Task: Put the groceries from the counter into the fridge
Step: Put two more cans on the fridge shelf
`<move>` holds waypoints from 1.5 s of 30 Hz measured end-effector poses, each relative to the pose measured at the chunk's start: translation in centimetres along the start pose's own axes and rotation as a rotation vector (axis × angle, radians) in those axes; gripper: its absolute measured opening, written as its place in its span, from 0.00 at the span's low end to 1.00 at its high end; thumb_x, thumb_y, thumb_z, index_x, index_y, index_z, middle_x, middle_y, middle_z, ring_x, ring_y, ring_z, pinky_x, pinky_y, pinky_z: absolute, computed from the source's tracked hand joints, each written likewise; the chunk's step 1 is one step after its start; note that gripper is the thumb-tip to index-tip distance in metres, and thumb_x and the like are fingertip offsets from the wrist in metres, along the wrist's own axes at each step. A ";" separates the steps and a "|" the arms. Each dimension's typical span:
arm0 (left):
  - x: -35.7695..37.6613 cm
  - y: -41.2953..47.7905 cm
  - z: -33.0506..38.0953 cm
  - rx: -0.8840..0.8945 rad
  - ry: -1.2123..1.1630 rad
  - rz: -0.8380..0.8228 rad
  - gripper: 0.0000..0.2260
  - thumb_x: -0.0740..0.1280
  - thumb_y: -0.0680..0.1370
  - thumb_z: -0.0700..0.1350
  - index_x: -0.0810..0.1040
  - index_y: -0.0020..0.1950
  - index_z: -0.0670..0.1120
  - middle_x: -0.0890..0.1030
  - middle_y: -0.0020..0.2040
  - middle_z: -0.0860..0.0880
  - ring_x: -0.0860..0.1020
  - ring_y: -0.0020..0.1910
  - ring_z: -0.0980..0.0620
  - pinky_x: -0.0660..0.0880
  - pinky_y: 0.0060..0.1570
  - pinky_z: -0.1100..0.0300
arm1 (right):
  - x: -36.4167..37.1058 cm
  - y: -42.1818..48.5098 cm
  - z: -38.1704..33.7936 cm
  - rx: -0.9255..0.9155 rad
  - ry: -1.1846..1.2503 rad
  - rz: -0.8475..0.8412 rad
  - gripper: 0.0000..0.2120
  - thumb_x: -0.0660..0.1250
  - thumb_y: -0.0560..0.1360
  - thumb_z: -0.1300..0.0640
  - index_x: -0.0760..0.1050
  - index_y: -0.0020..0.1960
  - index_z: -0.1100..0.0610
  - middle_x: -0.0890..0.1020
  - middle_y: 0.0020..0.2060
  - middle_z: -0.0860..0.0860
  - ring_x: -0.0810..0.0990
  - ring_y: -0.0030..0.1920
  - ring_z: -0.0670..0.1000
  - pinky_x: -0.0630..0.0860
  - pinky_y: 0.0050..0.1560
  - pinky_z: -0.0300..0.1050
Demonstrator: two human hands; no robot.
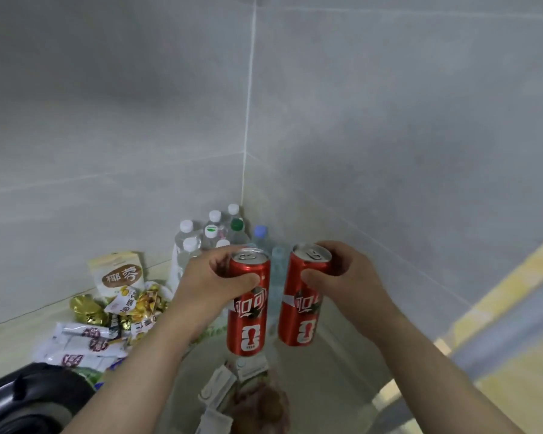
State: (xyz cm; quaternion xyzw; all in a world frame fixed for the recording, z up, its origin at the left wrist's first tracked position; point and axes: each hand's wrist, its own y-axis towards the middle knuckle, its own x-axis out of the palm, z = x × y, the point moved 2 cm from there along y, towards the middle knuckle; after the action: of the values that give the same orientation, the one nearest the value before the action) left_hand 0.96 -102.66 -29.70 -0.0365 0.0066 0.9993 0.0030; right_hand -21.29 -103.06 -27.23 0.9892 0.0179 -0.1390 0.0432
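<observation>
While each grip clasps one, left can (249, 300) and right can (304, 296) stand near-upright — tops seemingly tipped slightly apart.

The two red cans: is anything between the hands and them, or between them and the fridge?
Nothing separates hands from cans: the left hand grips the left red can and the right hand grips the right red can, both lifted upright above the counter. The fridge is out of view, so that path cannot be judged.
</observation>
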 end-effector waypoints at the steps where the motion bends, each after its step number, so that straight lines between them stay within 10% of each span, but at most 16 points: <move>1: 0.8 0.0 0.3 0.008 0.001 -0.025 0.19 0.75 0.70 0.35 0.81 0.54 0.54 0.86 0.46 0.57 0.84 0.44 0.58 0.78 0.45 0.61 | -0.8 -0.8 -0.1 0.009 -0.009 0.039 0.16 0.77 0.68 0.63 0.79 0.52 0.50 0.86 0.43 0.45 0.85 0.43 0.44 0.78 0.41 0.39; 11: 12.6 -2.4 4.9 0.191 -0.034 -0.335 0.25 0.75 0.55 0.52 0.83 0.52 0.52 0.86 0.47 0.50 0.84 0.46 0.52 0.81 0.45 0.58 | -11.0 -11.1 -0.9 0.041 0.005 0.355 0.15 0.76 0.68 0.63 0.80 0.53 0.53 0.87 0.42 0.47 0.86 0.43 0.47 0.80 0.46 0.43; 20: 25.0 -10.0 9.2 0.304 -0.068 -0.595 0.17 0.76 0.63 0.39 0.83 0.49 0.52 0.86 0.45 0.50 0.84 0.46 0.51 0.81 0.43 0.60 | -20.3 -24.2 -2.0 0.034 -0.020 0.629 0.17 0.77 0.65 0.62 0.79 0.52 0.52 0.86 0.42 0.46 0.85 0.42 0.46 0.77 0.43 0.40; 45: 52.0 -41.6 15.4 0.386 -0.301 -1.293 0.20 0.76 0.54 0.51 0.85 0.46 0.57 0.86 0.45 0.51 0.84 0.45 0.53 0.79 0.43 0.60 | -34.5 -64.8 -5.3 0.125 -0.218 1.419 0.14 0.77 0.66 0.63 0.80 0.50 0.52 0.86 0.41 0.44 0.84 0.41 0.42 0.76 0.39 0.33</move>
State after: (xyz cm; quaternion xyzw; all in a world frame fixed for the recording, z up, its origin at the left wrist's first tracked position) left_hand -51.80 -60.52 -18.72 0.1069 0.1606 0.7719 0.6057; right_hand -56.05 -38.91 -17.87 0.7437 -0.6413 -0.1763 0.0678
